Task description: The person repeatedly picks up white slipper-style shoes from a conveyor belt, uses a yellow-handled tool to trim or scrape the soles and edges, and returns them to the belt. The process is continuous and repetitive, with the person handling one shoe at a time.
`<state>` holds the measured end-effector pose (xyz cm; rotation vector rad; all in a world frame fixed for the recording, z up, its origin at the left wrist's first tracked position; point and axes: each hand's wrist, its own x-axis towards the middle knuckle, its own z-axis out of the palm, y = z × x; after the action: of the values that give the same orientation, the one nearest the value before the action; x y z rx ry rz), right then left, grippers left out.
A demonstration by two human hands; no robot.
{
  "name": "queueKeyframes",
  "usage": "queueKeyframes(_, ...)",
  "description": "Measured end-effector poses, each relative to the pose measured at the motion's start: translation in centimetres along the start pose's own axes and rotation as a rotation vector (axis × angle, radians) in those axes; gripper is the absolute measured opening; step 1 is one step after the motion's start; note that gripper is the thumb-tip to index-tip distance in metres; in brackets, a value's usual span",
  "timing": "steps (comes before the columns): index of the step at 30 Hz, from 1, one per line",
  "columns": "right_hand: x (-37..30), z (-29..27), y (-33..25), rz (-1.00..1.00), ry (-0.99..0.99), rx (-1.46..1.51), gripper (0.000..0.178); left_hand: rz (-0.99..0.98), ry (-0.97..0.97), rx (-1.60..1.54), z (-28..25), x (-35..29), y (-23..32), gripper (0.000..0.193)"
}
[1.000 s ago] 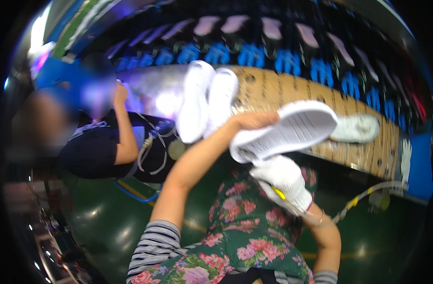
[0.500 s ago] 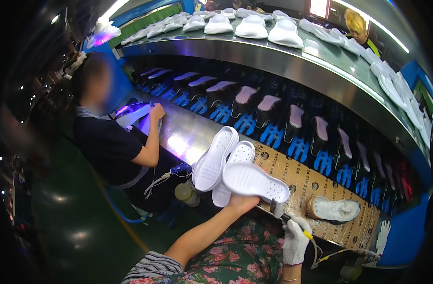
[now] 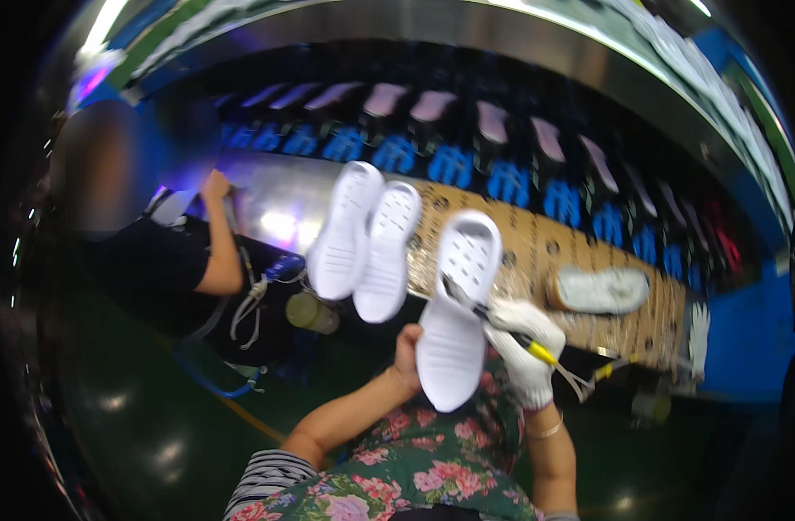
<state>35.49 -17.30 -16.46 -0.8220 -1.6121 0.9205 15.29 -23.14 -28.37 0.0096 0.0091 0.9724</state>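
Note:
A white shoe sole [image 3: 454,356] with small holes at its far end is held up in front of me. My bare left hand [image 3: 406,358] grips it by its left edge. My right hand [image 3: 528,347], in a white knitted glove, is closed round a brush-like tool [image 3: 510,334] with a dark shaft and a yellow end, a thin tube trailing from it. The tool's dark tip lies over the sole's inner face near the holes. To the left, a white sole [image 3: 387,256] and another white sole [image 3: 341,234] lean side by side across the bench edge.
Printed brown cardboard [image 3: 528,260] covers the bench; a whitish, brown-edged sole-shaped piece [image 3: 602,290] lies on it. Behind runs a row of blue holders [image 3: 454,165] with pinkish soles. A co-worker [image 3: 154,252] works at the left. A lidded jar [image 3: 311,313] sits below the bench edge.
My left hand has lifted the held sole off the other soles and turned it, holes pointing away. My right hand has brought the tool up onto it. The view has tilted down.

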Motion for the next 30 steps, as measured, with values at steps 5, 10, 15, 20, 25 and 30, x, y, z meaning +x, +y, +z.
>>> queueKeyframes(5,2.8,-0.9,-3.0,-0.223,-0.014,-0.247,0.029,0.158,0.368,0.267,3.7,1.7,-1.6,0.112)
queueKeyframes(10,3.7,-0.4,-2.5,-0.415,0.005,-0.499,0.038,0.127,0.282,0.299,2.3,1.0,-3.0,0.101)
queueKeyframes(15,2.6,1.7,-3.1,-0.474,-0.054,-0.572,0.035,0.108,0.247,0.148,-0.6,0.1,-3.4,0.094)
queueKeyframes(20,1.6,1.6,-2.2,-0.278,-0.01,-0.247,0.031,0.248,0.273,0.099,-0.3,0.4,-2.7,0.093)
queueKeyframes(25,1.1,3.0,-1.0,-0.443,0.049,-0.451,0.032,0.263,0.224,0.216,-2.3,0.9,-2.3,0.091)
queueKeyframes(30,0.5,2.0,-0.5,-0.222,-0.031,-0.038,0.031,0.407,0.225,0.125,-1.7,2.9,-1.1,0.092)
